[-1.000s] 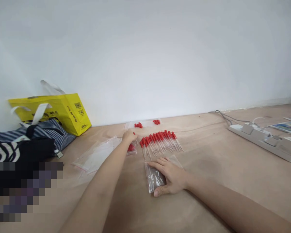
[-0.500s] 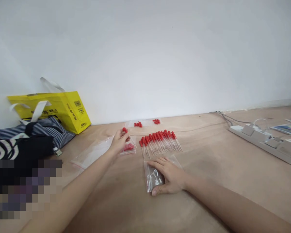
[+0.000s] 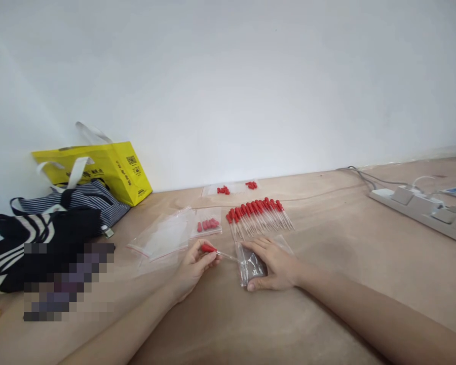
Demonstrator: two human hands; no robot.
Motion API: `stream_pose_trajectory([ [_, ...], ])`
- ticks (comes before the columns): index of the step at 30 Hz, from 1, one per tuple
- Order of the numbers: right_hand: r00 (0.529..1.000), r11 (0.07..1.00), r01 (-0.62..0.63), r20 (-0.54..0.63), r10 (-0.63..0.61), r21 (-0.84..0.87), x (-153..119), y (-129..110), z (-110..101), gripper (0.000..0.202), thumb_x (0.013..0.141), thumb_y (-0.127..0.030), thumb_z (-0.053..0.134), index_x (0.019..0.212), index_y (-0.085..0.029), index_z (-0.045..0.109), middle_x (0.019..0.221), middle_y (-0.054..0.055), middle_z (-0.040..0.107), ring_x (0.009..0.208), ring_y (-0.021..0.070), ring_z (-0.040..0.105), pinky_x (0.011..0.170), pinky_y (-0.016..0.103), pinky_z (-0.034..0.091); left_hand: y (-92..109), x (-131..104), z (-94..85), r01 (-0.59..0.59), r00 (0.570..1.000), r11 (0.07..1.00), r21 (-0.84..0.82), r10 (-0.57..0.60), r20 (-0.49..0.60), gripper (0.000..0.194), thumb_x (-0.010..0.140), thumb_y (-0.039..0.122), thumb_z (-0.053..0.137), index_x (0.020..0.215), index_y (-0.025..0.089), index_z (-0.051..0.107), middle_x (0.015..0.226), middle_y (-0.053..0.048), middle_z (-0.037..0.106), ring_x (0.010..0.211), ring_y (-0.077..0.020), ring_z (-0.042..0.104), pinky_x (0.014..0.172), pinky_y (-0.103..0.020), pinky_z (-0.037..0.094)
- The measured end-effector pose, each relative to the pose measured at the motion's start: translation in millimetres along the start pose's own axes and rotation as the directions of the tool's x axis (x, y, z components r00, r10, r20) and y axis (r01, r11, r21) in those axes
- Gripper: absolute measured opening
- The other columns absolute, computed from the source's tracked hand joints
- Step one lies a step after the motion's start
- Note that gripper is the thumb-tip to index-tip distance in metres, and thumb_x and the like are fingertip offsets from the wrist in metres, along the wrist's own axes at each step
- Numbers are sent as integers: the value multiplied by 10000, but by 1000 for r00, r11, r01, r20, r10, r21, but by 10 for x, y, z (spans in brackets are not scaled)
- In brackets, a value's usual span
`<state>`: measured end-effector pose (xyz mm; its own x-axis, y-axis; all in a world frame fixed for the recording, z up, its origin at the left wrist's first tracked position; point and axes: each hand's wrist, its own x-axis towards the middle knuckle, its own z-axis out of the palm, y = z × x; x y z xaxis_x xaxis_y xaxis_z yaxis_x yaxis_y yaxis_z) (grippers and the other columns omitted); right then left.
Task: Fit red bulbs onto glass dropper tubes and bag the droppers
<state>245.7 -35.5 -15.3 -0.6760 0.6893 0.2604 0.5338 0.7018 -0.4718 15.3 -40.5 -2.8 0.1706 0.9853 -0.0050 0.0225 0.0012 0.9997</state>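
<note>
My left hand point(image 3: 201, 261) pinches a dropper with a red rubber bulb point(image 3: 209, 248) and a thin clear tube. The tube points right, and its tip overlaps the near-left edge of a clear plastic bag point(image 3: 245, 274); whether it is inside I cannot tell. My right hand point(image 3: 271, 263) lies spread over this bag, thumb apart from the fingers. Just beyond it, several red-bulbed droppers point(image 3: 256, 210) lie side by side in a row, bulbs away from me. Left of the row is a small zip bag point(image 3: 194, 234) with red bulbs in it.
Flat clear zip bags point(image 3: 163, 235) lie left of centre. Another bag point(image 3: 233, 188) with red bulbs rests by the wall. A yellow bag point(image 3: 137, 177) and dark striped cloth items point(image 3: 61, 223) stand at left. A white power strip point(image 3: 425, 210) with plugs is at right.
My left hand has come back toward me and right, carrying the dropper from beside the small zip bag to the clear bag. My right hand stays on that bag.
</note>
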Motion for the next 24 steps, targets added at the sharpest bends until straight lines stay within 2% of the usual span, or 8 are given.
stream_pose_trajectory([
  [7,1000,998,-3,-12,2,-68,36,-41,3,930,593,-701,529,1310,-158,292,1186,132,499,1063,286,435,941,457,214,-95,26,172,-136,982,929,344,81,170,210,631,305,657,750,154,571,689,-3,613,639,-132,552,626,-258,436],
  [10,1000,996,10,-26,-12,-88,51,-75,19,920,595,-709,518,1303,-162,306,1207,137,488,1072,291,430,950,468,188,-116,22,235,-237,965,816,528,136,224,190,700,298,605,835,170,640,676,-10,609,605,-135,521,593,-259,415],
  [13,999,994,18,-27,-20,-104,60,-96,17,922,600,-710,511,1310,-164,294,1216,136,484,1087,285,423,963,471,165,-29,-10,270,-412,901,654,634,187,392,191,787,243,504,902,204,652,739,-24,609,712,-161,519,669,-276,406],
  [16,1000,993,22,1,-22,-113,37,-49,-38,937,606,-687,528,1333,-170,242,1227,132,476,1109,276,414,976,472,146,95,-36,268,-522,832,570,635,178,525,250,833,190,418,950,210,638,771,-34,597,800,-171,501,727,-276,396],
  [19,999,997,29,46,-26,-77,-38,90,-137,968,593,-644,579,1352,-194,180,1288,118,416,1151,269,386,987,461,155,132,-21,222,-523,827,548,653,141,545,280,844,195,412,1043,234,605,774,-24,584,792,-159,495,727,-261,395],
  [24,997,999,-38,73,36,23,-170,323,-223,1022,537,-612,651,1355,-219,181,1318,109,372,1193,291,331,989,465,194,19,54,137,-506,847,533,678,159,508,284,840,223,441,1077,251,596,737,-18,577,761,-150,493,705,-242,391],
])
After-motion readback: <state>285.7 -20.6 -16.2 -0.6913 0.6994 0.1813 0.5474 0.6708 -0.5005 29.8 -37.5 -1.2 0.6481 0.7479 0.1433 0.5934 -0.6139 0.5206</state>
